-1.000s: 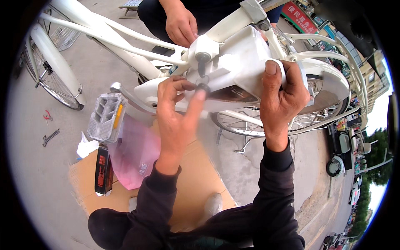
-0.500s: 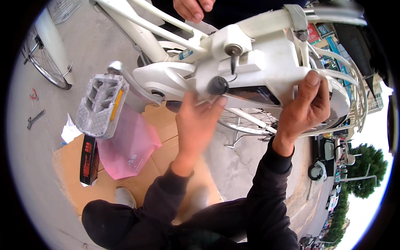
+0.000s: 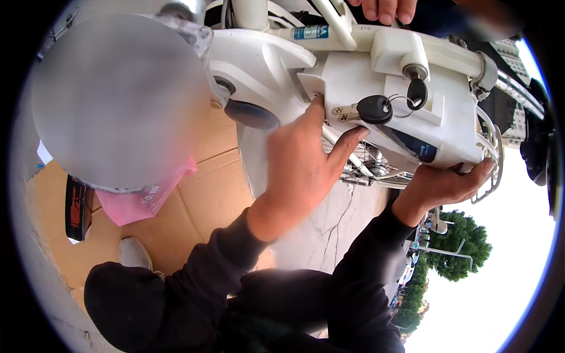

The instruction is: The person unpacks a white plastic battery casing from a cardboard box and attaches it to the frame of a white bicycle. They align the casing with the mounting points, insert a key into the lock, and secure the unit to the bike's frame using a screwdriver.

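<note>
A white battery case (image 3: 347, 82) sits against the white frame of an electric bicycle. My left hand (image 3: 300, 167) grips its left end, index finger on the end face and thumb along the lower edge. My right hand (image 3: 441, 188) holds the lower right end from below, some fingers hidden behind it. One black-headed key (image 3: 416, 93) stands in the lock cylinder (image 3: 415, 72). A second black-headed key (image 3: 375, 110) hangs from it by a ring, over the case front. Another person's hand (image 3: 388, 9) rests near the frame tube (image 3: 435, 53) at the top.
A large blurred patch covers most of the pedal (image 3: 203, 41) at upper left. Flattened cardboard (image 3: 218, 176) lies on the ground, with a pink bag (image 3: 135, 203) and a narrow black box (image 3: 76, 209). A metal rack (image 3: 491, 138) sticks out at the right.
The view has moved closer to the bicycle. My left hand has shifted to the case's left end, off the hanging key. My right hand has lowered its grip, thumb now along the lower edge.
</note>
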### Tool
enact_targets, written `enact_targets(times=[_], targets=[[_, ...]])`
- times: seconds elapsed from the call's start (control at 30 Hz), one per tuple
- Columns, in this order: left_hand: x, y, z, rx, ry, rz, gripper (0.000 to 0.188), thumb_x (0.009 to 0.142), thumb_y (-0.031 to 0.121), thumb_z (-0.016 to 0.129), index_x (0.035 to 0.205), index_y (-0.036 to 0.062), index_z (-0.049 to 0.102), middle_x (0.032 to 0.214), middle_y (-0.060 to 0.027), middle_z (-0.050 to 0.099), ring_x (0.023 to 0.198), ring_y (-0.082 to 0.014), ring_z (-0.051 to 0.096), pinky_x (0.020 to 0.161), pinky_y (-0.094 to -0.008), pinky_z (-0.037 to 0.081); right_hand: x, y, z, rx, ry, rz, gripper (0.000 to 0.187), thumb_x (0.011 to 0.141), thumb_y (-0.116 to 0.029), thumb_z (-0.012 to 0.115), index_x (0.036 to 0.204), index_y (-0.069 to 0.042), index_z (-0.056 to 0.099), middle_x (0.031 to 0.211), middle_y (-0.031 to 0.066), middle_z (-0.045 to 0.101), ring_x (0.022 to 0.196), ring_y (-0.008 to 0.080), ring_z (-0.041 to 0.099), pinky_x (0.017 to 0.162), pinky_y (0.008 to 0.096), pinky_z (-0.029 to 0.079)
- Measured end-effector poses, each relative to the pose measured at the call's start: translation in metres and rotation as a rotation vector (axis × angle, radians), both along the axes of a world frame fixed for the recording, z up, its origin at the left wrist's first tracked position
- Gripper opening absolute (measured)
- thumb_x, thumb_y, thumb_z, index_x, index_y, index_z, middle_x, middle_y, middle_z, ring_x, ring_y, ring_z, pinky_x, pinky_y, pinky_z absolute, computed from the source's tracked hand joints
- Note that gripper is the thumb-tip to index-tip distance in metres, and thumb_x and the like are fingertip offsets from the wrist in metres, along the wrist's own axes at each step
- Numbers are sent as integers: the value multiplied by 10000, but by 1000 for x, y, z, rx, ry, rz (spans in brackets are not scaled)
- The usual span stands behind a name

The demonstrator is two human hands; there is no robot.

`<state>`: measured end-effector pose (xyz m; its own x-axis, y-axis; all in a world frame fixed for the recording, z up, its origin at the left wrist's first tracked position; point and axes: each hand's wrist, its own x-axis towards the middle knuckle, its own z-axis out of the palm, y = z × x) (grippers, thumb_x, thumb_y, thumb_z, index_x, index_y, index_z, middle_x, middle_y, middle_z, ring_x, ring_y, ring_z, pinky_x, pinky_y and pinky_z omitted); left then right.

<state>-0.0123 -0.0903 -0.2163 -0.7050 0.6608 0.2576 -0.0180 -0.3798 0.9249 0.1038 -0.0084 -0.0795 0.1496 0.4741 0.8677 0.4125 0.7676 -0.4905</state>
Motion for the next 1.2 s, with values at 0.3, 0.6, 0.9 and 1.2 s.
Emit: enact_targets(times=[0.3, 0.6, 0.9, 1.2], targets=[[7, 2, -8, -22, -60, -49, 379, 846, 239, 818, 1085, -14, 667, 859, -201, 735, 735, -361, 717, 661, -390, 560, -15, -8, 3, 34, 23, 14, 413, 1000, -439, 543, 997, -31, 610, 970, 60, 649, 915, 128, 678, 772, 285, 606], [12, 7, -19, 87, -40, 25, 414, 885, 258, 783, 1019, -87, 596, 760, -248, 679, 736, -431, 691, 614, -454, 532, -11, -17, -3, 30, -79, -68, 420, 1023, -432, 487, 760, -105, 496, 704, -34, 478, 642, 56, 514, 540, 225, 424], [12, 15, -19, 91, 64, 33, 401, 909, 317, 768, 1027, -46, 646, 792, -201, 710, 704, -404, 695, 606, -418, 524, -4, -7, -1, 13, 40, 74, 417, 978, -424, 587, 720, -96, 588, 626, -51, 455, 551, 27, 474, 488, 198, 364], [20, 13, -15, 101, -92, -53, 404, 929, 271, 756, 1090, -82, 643, 969, -224, 750, 896, -352, 753, 821, -408, 610, 6, 2, -6, 20, 146, 294, 253, 937, -320, 697, 845, -86, 716, 702, -38, 600, 550, 9, 517, 517, 162, 386]])
